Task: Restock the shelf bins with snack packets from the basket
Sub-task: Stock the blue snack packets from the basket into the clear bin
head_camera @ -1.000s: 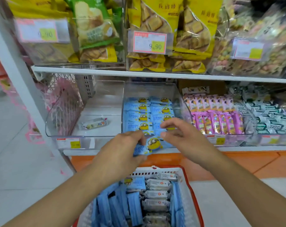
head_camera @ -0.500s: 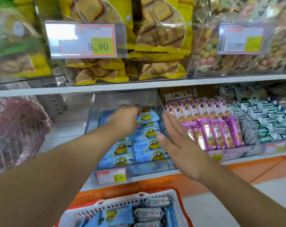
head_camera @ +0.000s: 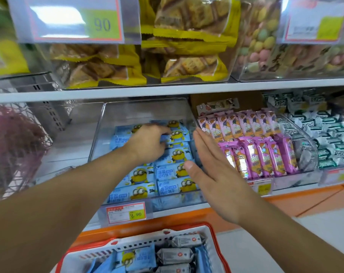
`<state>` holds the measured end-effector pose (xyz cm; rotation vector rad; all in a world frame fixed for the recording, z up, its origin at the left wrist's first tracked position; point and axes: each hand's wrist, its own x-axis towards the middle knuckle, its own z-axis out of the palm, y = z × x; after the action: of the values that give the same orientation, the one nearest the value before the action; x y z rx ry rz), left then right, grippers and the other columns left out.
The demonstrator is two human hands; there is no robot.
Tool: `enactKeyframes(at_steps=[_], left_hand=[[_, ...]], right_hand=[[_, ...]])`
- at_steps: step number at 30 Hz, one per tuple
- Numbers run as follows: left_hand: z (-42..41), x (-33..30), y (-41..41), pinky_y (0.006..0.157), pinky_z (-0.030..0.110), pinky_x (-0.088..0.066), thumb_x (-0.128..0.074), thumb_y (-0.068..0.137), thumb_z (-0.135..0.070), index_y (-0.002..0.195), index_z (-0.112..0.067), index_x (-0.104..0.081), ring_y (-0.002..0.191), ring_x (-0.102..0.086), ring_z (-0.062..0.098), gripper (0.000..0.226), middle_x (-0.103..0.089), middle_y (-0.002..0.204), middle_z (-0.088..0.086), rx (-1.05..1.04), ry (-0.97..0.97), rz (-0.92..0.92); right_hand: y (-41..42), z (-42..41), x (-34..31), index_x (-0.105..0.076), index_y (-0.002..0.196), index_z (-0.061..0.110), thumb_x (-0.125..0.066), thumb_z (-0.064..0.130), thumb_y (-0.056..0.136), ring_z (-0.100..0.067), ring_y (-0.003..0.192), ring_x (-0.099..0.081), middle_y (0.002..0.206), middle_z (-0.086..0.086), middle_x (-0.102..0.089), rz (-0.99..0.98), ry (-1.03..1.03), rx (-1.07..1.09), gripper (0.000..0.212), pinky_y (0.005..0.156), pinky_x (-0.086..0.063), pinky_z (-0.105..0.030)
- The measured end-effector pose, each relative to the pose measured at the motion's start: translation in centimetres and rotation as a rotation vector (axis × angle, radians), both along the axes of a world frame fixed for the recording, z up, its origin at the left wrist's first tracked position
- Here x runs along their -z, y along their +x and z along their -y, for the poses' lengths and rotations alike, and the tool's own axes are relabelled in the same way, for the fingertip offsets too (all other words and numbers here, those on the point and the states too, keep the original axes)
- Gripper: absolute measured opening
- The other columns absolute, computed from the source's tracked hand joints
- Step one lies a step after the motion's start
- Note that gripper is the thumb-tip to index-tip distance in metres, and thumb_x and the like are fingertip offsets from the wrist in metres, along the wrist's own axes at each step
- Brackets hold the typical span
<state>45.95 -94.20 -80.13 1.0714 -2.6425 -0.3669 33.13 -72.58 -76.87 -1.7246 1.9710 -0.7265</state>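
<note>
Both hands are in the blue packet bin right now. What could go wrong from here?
The left hand pressing on the back blue packets could skew the tidy rows. The flat right hand lies along the bin wall and might nudge the pink packets next door.

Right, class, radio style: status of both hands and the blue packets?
Left hand pressing blue packets deep in the clear bin. Right hand open, flat beside them. Nothing blocking.

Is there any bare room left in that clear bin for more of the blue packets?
Yes. The clear bin is bare along its back, behind the blue packets, and in a strip along its left wall. The front and right are packed, with the left hand among them. The pink packets next door are tightly crowded.
</note>
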Motion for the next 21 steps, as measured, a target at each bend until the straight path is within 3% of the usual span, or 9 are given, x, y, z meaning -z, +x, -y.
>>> enactKeyframes(at_steps=[3, 5, 9, 12, 14, 18, 21], left_hand=[[-0.3, -0.8, 0.4, 0.103, 0.032, -0.049, -0.062, 0.092, -0.003, 0.137, -0.018, -0.063, 0.125, -0.058, 0.027, 0.047, -0.058, 0.141, 0.008, -0.057, -0.023, -0.044], [-0.3, -1.2, 0.5, 0.101, 0.04, -0.052, -0.061, 0.09, -0.001, 0.141, -0.013, -0.058, 0.125, -0.056, 0.032, 0.053, -0.054, 0.142, 0.011, -0.115, -0.04, -0.034], [-0.2, -1.4, 0.2, 0.109, 0.049, -0.043, -0.052, 0.095, -0.013, 0.144, -0.002, -0.043, 0.135, -0.042, 0.036, 0.05, -0.048, 0.143, 0.018, -0.218, 0.067, 0.16], [-0.5, -1.5, -0.2, 0.102, 0.049, -0.045, -0.049, 0.094, -0.017, 0.128, -0.007, -0.048, 0.118, -0.05, 0.036, 0.036, -0.056, 0.126, 0.019, -0.237, 0.138, 0.22], [-0.6, -1.5, -0.4, 0.102, 0.048, -0.046, -0.049, 0.092, -0.018, 0.132, -0.011, -0.05, 0.115, -0.052, 0.037, 0.04, -0.058, 0.121, 0.017, -0.222, 0.118, 0.224], [-0.5, -1.8, -0.4, 0.108, 0.045, -0.038, -0.047, 0.094, -0.022, 0.138, -0.016, -0.047, 0.125, -0.047, 0.034, 0.044, -0.056, 0.13, 0.013, -0.211, 0.1, 0.28], [0.1, -1.4, -0.5, 0.115, 0.048, -0.031, -0.046, 0.095, -0.023, 0.147, -0.018, -0.044, 0.14, -0.033, 0.033, 0.053, -0.042, 0.152, 0.006, -0.215, 0.086, 0.282]], right_hand=[[0.0, 0.0, 0.0, 0.014, 0.162, 0.042, -0.021, 0.07, 0.097, 0.022, 0.141, 0.027, 0.16, 0.04, 0.026, 0.002, -0.001, 0.003, 0.079, 0.112, 0.009, -0.009], [0.1, 0.0, 0.0, 0.013, 0.163, 0.042, -0.022, 0.069, 0.098, 0.022, 0.141, 0.026, 0.16, 0.039, 0.026, 0.007, 0.001, 0.006, 0.078, 0.111, 0.009, -0.009], [0.1, 0.0, 0.0, 0.012, 0.163, 0.042, -0.025, 0.067, 0.1, 0.023, 0.141, 0.026, 0.16, 0.04, 0.025, 0.025, 0.004, 0.016, 0.077, 0.113, 0.009, -0.01], [0.0, -0.1, 0.1, 0.012, 0.163, 0.042, -0.025, 0.066, 0.101, 0.023, 0.141, 0.027, 0.161, 0.04, 0.025, 0.019, 0.003, 0.014, 0.076, 0.114, 0.009, -0.011], [0.0, -0.1, 0.1, 0.012, 0.163, 0.042, -0.025, 0.066, 0.102, 0.022, 0.141, 0.027, 0.16, 0.04, 0.026, 0.009, 0.002, 0.011, 0.075, 0.114, 0.01, -0.01], [-0.1, 0.1, 0.3, 0.014, 0.163, 0.041, -0.024, 0.065, 0.102, 0.022, 0.141, 0.029, 0.161, 0.038, 0.027, -0.02, 0.002, 0.008, 0.075, 0.111, 0.011, -0.008], [-0.1, 0.0, 0.3, 0.013, 0.163, 0.041, -0.026, 0.064, 0.103, 0.022, 0.141, 0.028, 0.161, 0.038, 0.026, -0.012, -0.003, 0.007, 0.075, 0.111, 0.011, -0.008]])
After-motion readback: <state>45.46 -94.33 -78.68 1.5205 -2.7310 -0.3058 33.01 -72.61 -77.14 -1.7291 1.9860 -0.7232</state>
